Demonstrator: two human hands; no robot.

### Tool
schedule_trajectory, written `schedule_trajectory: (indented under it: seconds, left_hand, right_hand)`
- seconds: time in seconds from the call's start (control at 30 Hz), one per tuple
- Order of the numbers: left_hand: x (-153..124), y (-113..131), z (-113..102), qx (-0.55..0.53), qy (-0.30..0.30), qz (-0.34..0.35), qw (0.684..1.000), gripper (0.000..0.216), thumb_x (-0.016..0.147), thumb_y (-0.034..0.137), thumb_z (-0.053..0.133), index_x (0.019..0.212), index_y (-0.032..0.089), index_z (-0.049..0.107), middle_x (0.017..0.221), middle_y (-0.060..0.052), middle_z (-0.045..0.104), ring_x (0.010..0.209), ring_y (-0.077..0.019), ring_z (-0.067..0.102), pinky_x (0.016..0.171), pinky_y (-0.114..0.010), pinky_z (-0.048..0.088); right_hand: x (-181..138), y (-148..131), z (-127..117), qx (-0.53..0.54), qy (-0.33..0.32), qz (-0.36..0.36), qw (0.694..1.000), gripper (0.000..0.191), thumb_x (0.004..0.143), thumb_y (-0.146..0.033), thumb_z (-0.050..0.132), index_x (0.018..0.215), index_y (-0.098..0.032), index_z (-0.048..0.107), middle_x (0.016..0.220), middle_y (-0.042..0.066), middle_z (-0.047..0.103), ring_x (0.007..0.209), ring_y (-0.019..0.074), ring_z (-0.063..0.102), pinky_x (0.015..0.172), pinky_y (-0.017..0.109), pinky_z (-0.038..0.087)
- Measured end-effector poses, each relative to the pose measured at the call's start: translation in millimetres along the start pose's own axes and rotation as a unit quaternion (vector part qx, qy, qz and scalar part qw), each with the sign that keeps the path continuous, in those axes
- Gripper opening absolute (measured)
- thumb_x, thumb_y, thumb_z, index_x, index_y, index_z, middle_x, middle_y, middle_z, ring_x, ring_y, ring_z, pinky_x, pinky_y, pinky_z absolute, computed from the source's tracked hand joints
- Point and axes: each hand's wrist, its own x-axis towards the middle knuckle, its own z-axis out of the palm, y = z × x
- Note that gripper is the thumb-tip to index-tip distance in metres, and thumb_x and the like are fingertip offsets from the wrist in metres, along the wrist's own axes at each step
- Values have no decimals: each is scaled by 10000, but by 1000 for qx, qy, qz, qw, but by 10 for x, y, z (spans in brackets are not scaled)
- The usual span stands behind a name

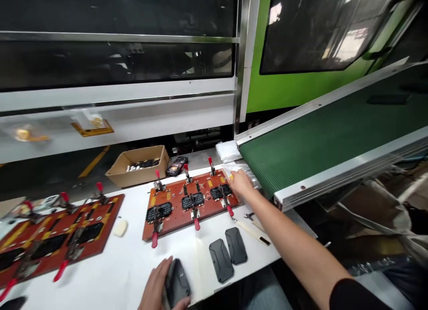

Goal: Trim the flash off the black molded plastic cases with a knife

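Observation:
My left hand (155,285) is wrapped round a dark grey plastic cover (178,281), which it holds tilted on its edge at the front of the white table. Farther off, my right hand (241,184) is at clear plastic bags (250,174) by the right end of a red-brown clamping fixture (177,221). Its fingers are curled together, and what they pinch is too small to make out. Black ribbed parts (193,201) sit in the fixture under red-handled toggle clamps (196,223). Two more dark grey covers, one left (221,261) and one right (236,245), lie between my hands.
At left stands a second clamping fixture (113,207), with a pale rounded block (120,227) beside it. A cardboard box (115,178) of parts and a phone (177,166) are behind. Tools (254,232) lie at right, below a green conveyor belt (317,132) carrying a dark part (388,99).

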Motion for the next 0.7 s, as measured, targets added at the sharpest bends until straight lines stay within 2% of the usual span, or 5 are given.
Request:
schedule_trajectory:
  seconds: [0.2,0.37,0.47,0.57,0.7]
  left_hand:
    - [-23,967,-379,-305,27,-127,943,859,956,647,628,1630,281,241,1650,-204,389,1538,-409,415,1250,-647,373]
    - [83,1456,-560,-488,46,-132,861,969,874,801,627,1634,312,276,1653,-150,424,1536,-380,429,1267,-563,402]
    - [157,1583,-626,-440,22,-134,888,927,901,712,676,1637,303,288,1636,-155,452,1516,-402,452,1251,-620,415]
    - [250,1688,-659,-295,-14,-96,951,910,876,479,769,1632,292,298,1594,-165,491,1472,-403,502,1215,-646,453]
    - [366,1836,-613,-216,-37,-7,976,912,836,352,774,1614,260,307,1559,-162,497,1438,-351,522,1207,-561,484]
  right_hand:
    - [-137,151,126,36,2,1,999,344,1022,-293,702,1316,-121,656,1387,166,593,1325,346,533,1161,559,400]
    - [-1288,462,-65,161,27,-43,986,376,1016,-394,535,1321,-207,650,1307,127,657,1162,287,640,1055,411,510]
    - [-2419,939,-62,223,-37,8,974,419,1082,-539,439,948,-261,723,834,76,699,716,270,675,703,396,587]
    - [-3331,1623,89,338,-32,272,901,540,985,-716,579,700,-263,647,611,43,573,528,244,564,473,355,476]
    - [-3582,2395,307,327,32,363,872,507,744,-690,841,948,-253,682,809,80,696,699,301,690,530,373,559]
